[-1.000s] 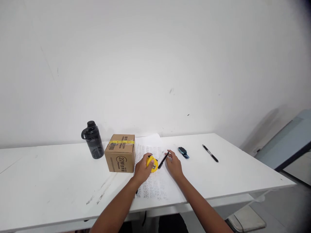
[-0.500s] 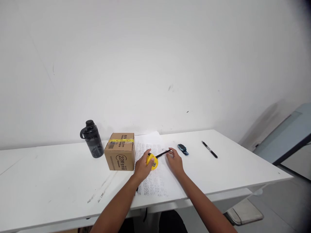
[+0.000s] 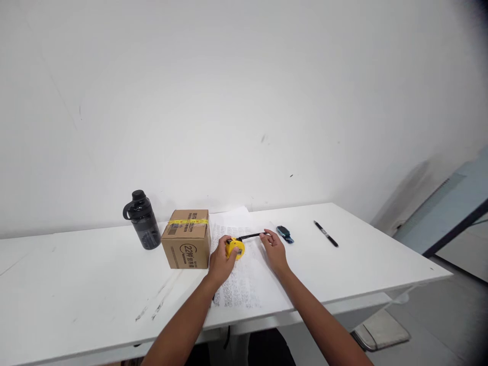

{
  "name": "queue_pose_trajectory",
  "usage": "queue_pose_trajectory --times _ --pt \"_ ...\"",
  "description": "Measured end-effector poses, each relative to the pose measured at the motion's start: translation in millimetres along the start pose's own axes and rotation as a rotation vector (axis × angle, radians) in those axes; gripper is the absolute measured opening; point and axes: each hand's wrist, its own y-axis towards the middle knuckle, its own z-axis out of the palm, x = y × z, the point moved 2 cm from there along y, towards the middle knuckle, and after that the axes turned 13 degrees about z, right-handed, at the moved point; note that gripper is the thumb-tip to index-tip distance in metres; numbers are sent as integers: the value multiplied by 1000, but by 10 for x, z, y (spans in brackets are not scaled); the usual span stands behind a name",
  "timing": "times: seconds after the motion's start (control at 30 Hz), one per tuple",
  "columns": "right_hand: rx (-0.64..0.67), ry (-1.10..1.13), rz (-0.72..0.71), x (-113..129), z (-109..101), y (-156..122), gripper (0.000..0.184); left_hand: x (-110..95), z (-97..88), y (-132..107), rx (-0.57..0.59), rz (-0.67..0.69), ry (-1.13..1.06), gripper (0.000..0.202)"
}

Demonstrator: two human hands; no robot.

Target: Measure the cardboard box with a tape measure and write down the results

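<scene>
My left hand (image 3: 220, 263) is wrapped round a yellow tape measure (image 3: 235, 248) resting on a printed sheet of paper (image 3: 238, 282). A black strap or pen-like piece (image 3: 249, 236) runs from the tape measure to my right hand (image 3: 273, 249), whose fingertips pinch its far end. Just left of my left hand stands a brown cardboard box (image 3: 186, 246) with yellow tape on top.
A dark water bottle (image 3: 142, 220) stands left of the box. A small blue device (image 3: 285, 234) lies right of my right hand, and a black pen (image 3: 326, 234) farther right. The white table (image 3: 76, 284) ends near me; a wall rises behind it.
The black piece has swung from a steep slant to almost level. Both hands and the tape measure have shifted slightly away from me.
</scene>
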Motion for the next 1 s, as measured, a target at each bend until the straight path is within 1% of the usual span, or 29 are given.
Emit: queue_pose_trajectory --times 0.2,0.4,0.53,0.7,0.77,0.83,0.93,1.0 --pt "21 210 91 -10 -18 58 56 -10 -2 4 0 -12 6 42" --pt "2 289 117 -37 -38 107 54 -13 6 0 26 -6 49 42" --pt "25 378 160 -11 -20 90 54 -12 15 1 54 23 84 42" --pt "47 438 202 -13 -17 105 51 -21 13 4 97 58 153 40" --pt "60 461 237 -33 -20 120 48 -30 11 5 122 92 183 38" --pt "95 474 254 -45 -20 129 43 -47 11 5 143 170 206 37" --pt "166 466 251 -40 -12 127 36 -59 17 2 166 280 242 38" --pt "204 452 251 -28 -6 119 33 -46 29 -3 176 307 275 38"
